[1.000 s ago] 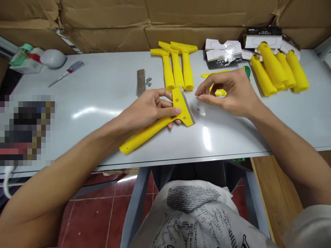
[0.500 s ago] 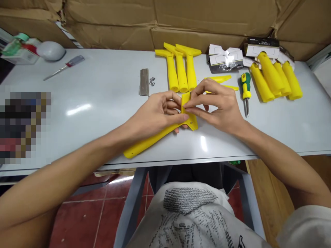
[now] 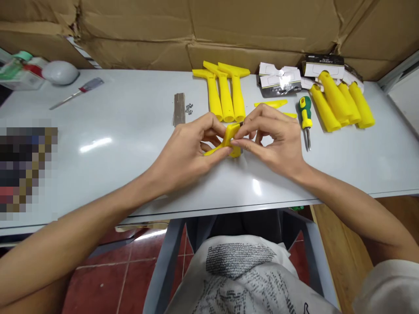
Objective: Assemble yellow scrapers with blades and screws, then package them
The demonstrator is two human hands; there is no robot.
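Left hand [image 3: 190,150] grips the yellow scraper [image 3: 231,133] over the bench [image 3: 347,168]; right hand [image 3: 278,136], fingertips narrowed, touches its end, contents hidden from me. I'd brace it firmly and press gently.

unreadable print [image 3: 240,257] on shirt [image 3: 196,288] and packaging [image 3: 281,89]

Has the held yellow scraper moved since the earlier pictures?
Yes: the scraper has swung away from the front edge of the table, its handle now mostly hidden by the left hand.
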